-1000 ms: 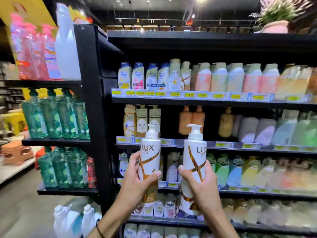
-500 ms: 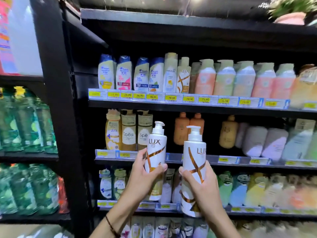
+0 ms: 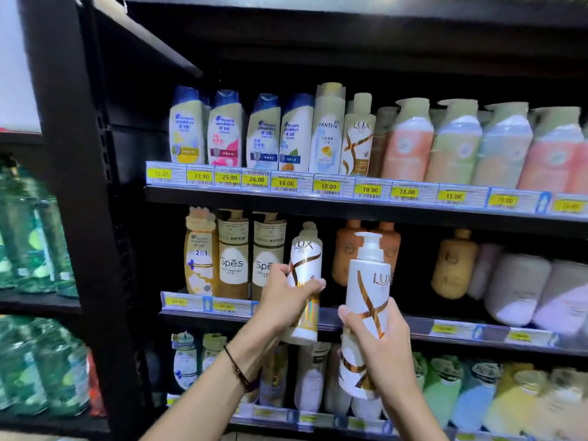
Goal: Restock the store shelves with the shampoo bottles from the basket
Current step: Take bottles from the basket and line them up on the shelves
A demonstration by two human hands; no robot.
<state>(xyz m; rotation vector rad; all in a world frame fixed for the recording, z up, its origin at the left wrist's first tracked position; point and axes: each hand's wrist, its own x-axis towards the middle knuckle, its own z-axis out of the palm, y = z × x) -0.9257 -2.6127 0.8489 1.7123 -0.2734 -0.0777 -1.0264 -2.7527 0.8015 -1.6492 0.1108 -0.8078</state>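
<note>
1. Left hand grips the left Lux bottle around its lower body. The thumb lies across the front face and the fingers wrap round the left side.
2. Left Lux bottle position: the long axis runs close to vertical, with the pump top leaning slightly to the right. The upper half stands in front of the dark space on the middle shelf. This space is bounded by the Spes bottles on the left and the orange bottles on the right. The base of the bottle hangs below the price rail, in front of it.
3. Governing relation: the space lies straight ahead of the left hand and somewhat above the base of the bottle. The coming move probably requires the base to be raised over the rail first. The bottle is then pushed away from the person, with its axis kept upright.
4. Right hand grips the right Lux bottle around its lower half, with the fingers curled over the front. This bottle stands upright, its pump spout pointing left. It sits just beside the left bottle and closer to the camera. No contact between the two bottles is visible.
5. Hand priority: the left hand appears nearer the shelf and lines up with the space, so it is the likely first to place. Whether the space accepts both bottles cannot be determined. The basket is not in view.
</note>
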